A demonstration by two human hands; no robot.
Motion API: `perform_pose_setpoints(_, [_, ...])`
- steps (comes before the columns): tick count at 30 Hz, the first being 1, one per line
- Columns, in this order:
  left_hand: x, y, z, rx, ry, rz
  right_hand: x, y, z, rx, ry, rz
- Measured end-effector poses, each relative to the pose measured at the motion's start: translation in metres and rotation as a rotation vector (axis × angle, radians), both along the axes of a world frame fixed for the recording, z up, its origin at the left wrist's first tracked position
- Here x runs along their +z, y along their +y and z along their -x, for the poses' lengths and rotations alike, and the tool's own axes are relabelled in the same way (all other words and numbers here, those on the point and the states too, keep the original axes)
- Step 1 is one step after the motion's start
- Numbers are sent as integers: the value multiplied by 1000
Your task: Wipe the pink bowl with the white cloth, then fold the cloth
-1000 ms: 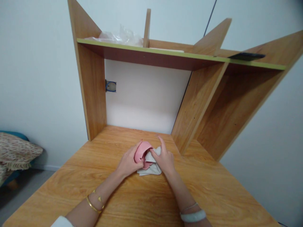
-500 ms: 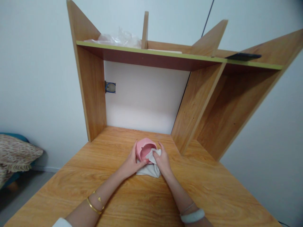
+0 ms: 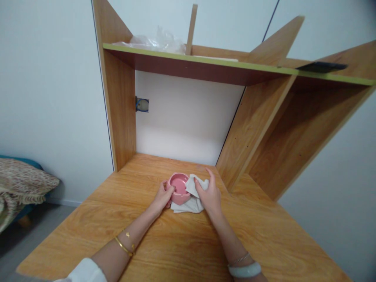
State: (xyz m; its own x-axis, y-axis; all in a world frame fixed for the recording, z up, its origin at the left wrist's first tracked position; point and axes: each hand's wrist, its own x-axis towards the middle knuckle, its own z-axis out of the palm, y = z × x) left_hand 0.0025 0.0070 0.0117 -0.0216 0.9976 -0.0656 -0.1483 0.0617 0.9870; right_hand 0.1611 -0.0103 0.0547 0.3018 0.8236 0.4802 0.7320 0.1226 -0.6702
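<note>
A small pink bowl [image 3: 179,188] sits upright on the wooden desk [image 3: 182,243], near the middle of the desktop and just in front of the open alcove, its round mouth facing up. A pale grey cloth [image 3: 192,197] lies bunched against its right side and under its near edge, touching it.

The left hand [image 3: 162,194] reaches in from the near left, forearm stretched across the desk, and grips the bowl's left rim: the thumb curls over the rim while the other fingers wrap the outer wall below, mostly hidden behind the bowl. The right hand [image 3: 210,194] comes in from the near right with the wrist low on the desk; thumb and forefinger pinch a fold of the cloth at the bowl's right rim, the remaining fingers loosely spread above it. How far the cloth runs beneath the bowl cannot be made out.

Gold bangles [image 3: 125,244] ring the left wrist and a pale bangle [image 3: 244,269] the right, which is partly cut off at the near edge. Far above, a shelf [image 3: 205,62] carries crumpled clear plastic [image 3: 158,40] at the left and a dark flat object [image 3: 321,66] at the right.
</note>
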Motion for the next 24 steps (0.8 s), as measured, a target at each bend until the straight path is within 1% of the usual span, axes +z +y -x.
perform_pose_setpoints(2, [-1, 3, 3, 23, -80, 32, -6, 9, -8, 40, 113, -74])
perform_pose_setpoints(4, [2, 6, 8, 49, -177, 38, -14, 21, -18, 53, 239, -131])
perform_pose_setpoints(6, [7, 7, 13, 54, -274, 37, -23, 33, -26, 78, 270, -54])
perform_pose_setpoints(9, [14, 7, 19, 61, -392, 18, -36, 40, -26, 176, 184, 116])
perform_pose_setpoints(12, [18, 8, 22, 95, -462, -17, -45, 36, -8, 274, 112, 176])
perform_pose_setpoints(14, [21, 8, 24, 118, -486, -45, -46, 31, 8, 349, 73, 191])
perform_pose_setpoints(16, [26, 9, 26, 131, -501, -74, -42, 25, 21, 410, 42, 190])
perform_pose_setpoints(17, [28, 10, 27, 135, -503, -97, -37, 23, 26, 409, 30, 174])
perform_pose_setpoints(19, [33, 9, 28, 146, -482, -162, -24, 19, 31, 342, 18, 94])
perform_pose_setpoints(20, [35, 9, 28, 153, -455, -201, -15, 17, 33, 295, 28, 41])
perform_pose_setpoints(21, [36, 8, 28, 155, -417, -239, -7, 15, 35, 276, 50, 5])
perform_pose_setpoints(22, [37, 6, 27, 147, -371, -269, 2, 13, 37, 295, 93, 3])
perform_pose_setpoints(24, [36, 3, 23, 114, -288, -296, 15, 9, 42, 374, 164, 55])
